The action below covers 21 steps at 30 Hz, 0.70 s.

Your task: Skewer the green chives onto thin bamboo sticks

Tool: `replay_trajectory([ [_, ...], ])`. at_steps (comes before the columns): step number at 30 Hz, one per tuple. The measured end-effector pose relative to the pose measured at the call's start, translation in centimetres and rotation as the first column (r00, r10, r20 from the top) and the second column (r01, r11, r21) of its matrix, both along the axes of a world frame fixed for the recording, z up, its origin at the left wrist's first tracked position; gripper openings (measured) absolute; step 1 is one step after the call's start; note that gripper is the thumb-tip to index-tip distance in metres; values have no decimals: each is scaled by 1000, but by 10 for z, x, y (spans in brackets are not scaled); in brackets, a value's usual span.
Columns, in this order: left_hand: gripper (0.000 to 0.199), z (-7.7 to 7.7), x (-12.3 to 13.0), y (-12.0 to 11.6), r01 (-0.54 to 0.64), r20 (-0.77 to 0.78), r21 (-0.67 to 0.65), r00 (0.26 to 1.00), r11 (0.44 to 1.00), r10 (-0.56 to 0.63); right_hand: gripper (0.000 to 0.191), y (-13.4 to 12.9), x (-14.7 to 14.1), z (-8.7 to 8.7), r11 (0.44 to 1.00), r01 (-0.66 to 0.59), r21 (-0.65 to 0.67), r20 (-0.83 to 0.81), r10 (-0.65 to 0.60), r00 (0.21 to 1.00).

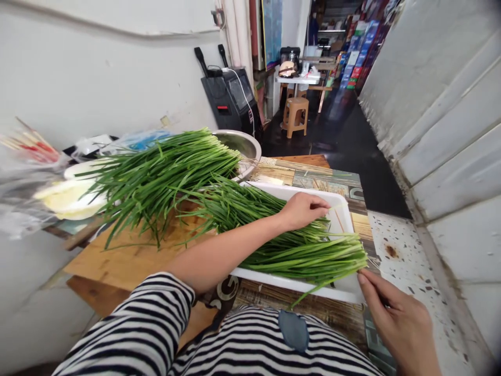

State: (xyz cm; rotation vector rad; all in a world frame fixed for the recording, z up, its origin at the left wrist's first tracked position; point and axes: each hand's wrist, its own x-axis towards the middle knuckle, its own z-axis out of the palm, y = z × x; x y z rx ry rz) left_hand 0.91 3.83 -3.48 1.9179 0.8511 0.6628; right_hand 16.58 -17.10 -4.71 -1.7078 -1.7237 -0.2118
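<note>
A white tray (341, 201) holds two bunches of garlic chives (309, 258), their pale cut ends pointing right. My left hand (303, 210) reaches across the tray above the back bunch. Its thumb and fingers are pinched together on what looks like the thin pale end of a chive. At the tray's right front corner, my right hand (401, 318) has thumb and forefinger pressed together beside the cut ends of the front bunch. What it pinches, if anything, is too small to make out. A larger pile of chives (168, 172) lies to the left, partly over a metal bowl (248, 149).
A wooden board (144, 256) lies under the pile's leaf tips. Plastic bags and a pale yellow bowl (70, 198) stand at the left, by the wall. Past the table are a black speaker (233, 96) and a brown stool (295, 116). A white wall (450, 156) runs along the right.
</note>
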Motion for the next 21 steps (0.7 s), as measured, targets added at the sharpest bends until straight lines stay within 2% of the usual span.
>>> replay_trajectory([
  [3, 25, 0, 1, -5, -27, 114, -70, 993, 997, 35, 38, 1, -2, 1, 1000, 6, 0, -19, -6, 1000],
  [7, 23, 3, 0, -7, -37, 180, -111, 982, 993, 57, 36, 0, -3, 2, 1000, 27, -8, -61, -27, 998],
  [21, 23, 7, 0, -9, -54, 127, -124, 989, 991, 70, 33, -3, -2, -4, 998, 50, -46, -150, -57, 987],
])
